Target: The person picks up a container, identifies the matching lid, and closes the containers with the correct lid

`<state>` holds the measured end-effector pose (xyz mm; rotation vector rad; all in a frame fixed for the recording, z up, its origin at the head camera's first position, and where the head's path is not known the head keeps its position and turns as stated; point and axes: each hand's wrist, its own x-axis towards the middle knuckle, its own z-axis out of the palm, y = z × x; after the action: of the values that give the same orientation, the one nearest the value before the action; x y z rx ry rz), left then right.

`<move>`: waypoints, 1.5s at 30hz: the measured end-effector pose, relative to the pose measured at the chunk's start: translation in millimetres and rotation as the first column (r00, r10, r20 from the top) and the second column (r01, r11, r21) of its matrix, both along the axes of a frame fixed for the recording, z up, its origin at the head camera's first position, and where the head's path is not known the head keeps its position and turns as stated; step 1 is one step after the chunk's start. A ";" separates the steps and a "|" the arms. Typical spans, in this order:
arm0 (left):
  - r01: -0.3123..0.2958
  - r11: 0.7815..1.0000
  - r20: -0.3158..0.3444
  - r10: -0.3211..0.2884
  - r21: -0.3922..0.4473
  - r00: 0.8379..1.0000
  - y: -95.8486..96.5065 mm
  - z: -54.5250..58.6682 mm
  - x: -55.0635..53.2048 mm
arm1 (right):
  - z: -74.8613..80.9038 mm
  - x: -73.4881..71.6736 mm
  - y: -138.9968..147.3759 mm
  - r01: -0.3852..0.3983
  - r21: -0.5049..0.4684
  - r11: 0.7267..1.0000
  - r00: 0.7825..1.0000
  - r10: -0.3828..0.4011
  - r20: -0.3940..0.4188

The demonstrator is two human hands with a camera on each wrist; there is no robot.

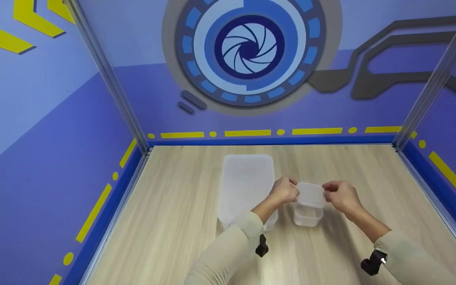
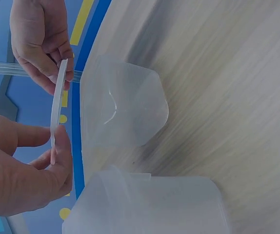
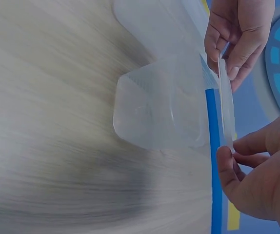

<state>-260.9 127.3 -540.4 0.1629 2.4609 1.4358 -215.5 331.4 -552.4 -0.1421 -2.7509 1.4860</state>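
Note:
Between both hands is a small whitish plastic lid (image 1: 311, 194), held level in the air by its two opposite edges. My left hand (image 1: 285, 190) pinches its left edge between thumb and fingers. On the opposite edge my right hand (image 1: 342, 195) pinches it the same way. Under the lid a small clear plastic container (image 1: 308, 217) stands upright on the table, its top uncovered. In both wrist views the lid (image 2: 58, 105) shows edge-on, with a gap between it and the container (image 3: 154, 105).
A larger translucent box with its lid on (image 1: 247, 186) stands to the left of the small container, partly behind my left forearm. The light wood table (image 1: 172, 206) is bordered by blue printed panels (image 1: 196, 118) at the back and sides.

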 end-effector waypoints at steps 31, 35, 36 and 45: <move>0.056 0.981 -0.040 -0.065 -0.185 0.997 -2.7 -9.1 5.7 | -14.4 3.2 -2.2 -0.011 -0.009 1.000 0.999 0.011 0.040; 0.065 0.979 -0.029 -0.072 -0.192 0.997 -2.6 -10.0 7.6 | -15.5 3.3 -2.5 -0.009 0.002 1.000 0.999 0.009 0.041; 0.066 0.979 -0.029 -0.073 -0.195 0.997 -2.6 -10.1 7.9 | -15.8 3.4 -2.6 -0.005 0.002 1.000 0.999 0.005 0.043; 0.074 0.970 -0.034 -0.084 -0.232 0.996 -2.8 -8.9 9.3 | -18.6 4.2 -4.3 -0.001 0.001 1.000 0.998 0.001 0.059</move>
<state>-251.6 124.5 -549.3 0.2418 2.6013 1.1156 -211.3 327.1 -571.0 -0.1873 -2.7978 1.5052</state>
